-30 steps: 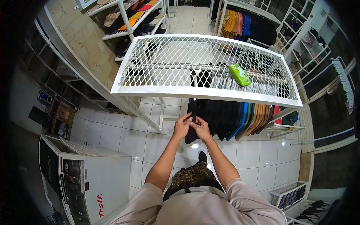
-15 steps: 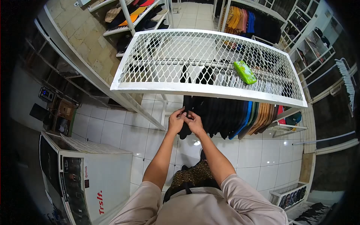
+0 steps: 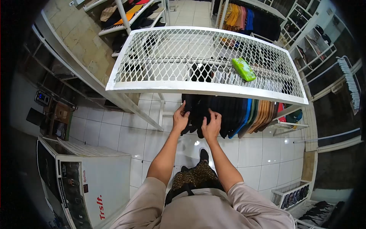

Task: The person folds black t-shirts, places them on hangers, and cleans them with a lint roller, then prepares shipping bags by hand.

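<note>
Black garments hang close together in a row beneath a white mesh-topped rack. My left hand is at the left end of the row, its fingers stretched up along the edge of the outermost black garment and its thumb apart from them. In front of the black garments, a little to the right, is my right hand, with its thumb and fingers spread. It touches or nearly touches the cloth. Blue, green and brown garments hang farther right on the same row.
On the mesh top lies a bright green packet. A white box-like cabinet with red lettering stands at lower left. Shelves with folded clothes are at upper left, and more hanging clothes are at the back.
My hands were together, fingers pinched at the leftmost black garment. Now they are apart, the right one moved rightward and opened. The view has shifted slightly.
</note>
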A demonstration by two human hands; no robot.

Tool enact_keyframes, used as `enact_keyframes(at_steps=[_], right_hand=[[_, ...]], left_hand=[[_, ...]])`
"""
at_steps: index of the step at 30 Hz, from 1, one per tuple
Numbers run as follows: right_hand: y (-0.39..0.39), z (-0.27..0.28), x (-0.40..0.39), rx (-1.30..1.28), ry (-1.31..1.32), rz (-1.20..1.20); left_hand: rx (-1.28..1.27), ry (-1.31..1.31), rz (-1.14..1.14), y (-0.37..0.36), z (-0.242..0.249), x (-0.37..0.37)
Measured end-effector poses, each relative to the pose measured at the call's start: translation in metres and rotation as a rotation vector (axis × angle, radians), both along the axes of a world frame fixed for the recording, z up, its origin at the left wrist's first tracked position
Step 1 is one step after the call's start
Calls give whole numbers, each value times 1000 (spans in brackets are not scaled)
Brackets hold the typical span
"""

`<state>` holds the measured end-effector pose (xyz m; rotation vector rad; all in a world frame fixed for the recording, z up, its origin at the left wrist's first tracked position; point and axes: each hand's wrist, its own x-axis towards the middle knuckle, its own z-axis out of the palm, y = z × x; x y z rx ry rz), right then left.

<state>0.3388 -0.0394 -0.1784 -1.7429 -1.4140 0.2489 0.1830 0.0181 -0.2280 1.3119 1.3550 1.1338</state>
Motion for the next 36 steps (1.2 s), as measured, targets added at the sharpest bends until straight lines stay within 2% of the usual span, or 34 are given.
enact_keyframes(at_steps=[2, 3, 4, 6, 8, 11, 14, 16, 18, 20, 22, 24, 26, 32, 34, 35, 36], right_hand=[[3, -10, 14, -5, 1, -34], [2, -14, 21, -4, 1, -42], [2, -18, 27, -45, 58, 21], [3, -23, 40, -82, 111, 81], [2, -25, 51, -136, 184, 133], [2, -18, 57, -146, 227, 140], [6, -20, 59, -126, 247, 163], [8, -24, 59, -95, 174, 196], [10, -26, 57, -99, 209, 192], [8, -25, 59, -106, 235, 191], [9, -23, 60, -117, 288, 194], [6, -21, 67, -118, 292, 185], [4, -19, 75, -114, 263, 149], [7, -15, 83, -170, 284, 210], [9, -17, 84, -187, 309, 206], [8, -19, 83, -161, 290, 193], [9, -17, 82, -167, 286, 202]], left_hand=[[68, -202, 66, 3, -24, 19], [-27, 16, 41, -1, -20, 25], [-26, 15, 33, -2, -17, 37], [97, 172, 77, -1, -16, 63], [26, 213, 21, 6, -22, 78], [-8, 143, 29, 8, -31, 91], [-11, 66, -52, 1, -14, 82], [-24, -135, -68, 2, -10, 79], [-81, -89, -131, 6, -7, 71], [-136, -207, -166, 7, -5, 71], [-133, -207, -169, 8, 3, 72], [-147, -192, -193, 7, 5, 82], [-150, 29, -208, 10, 0, 90], [-191, -109, -260, 5, 6, 89], [-69, -127, -191, 3, 6, 95], [-109, 159, -225, 4, 6, 90], [-113, 154, -215, 8, 1, 89]])
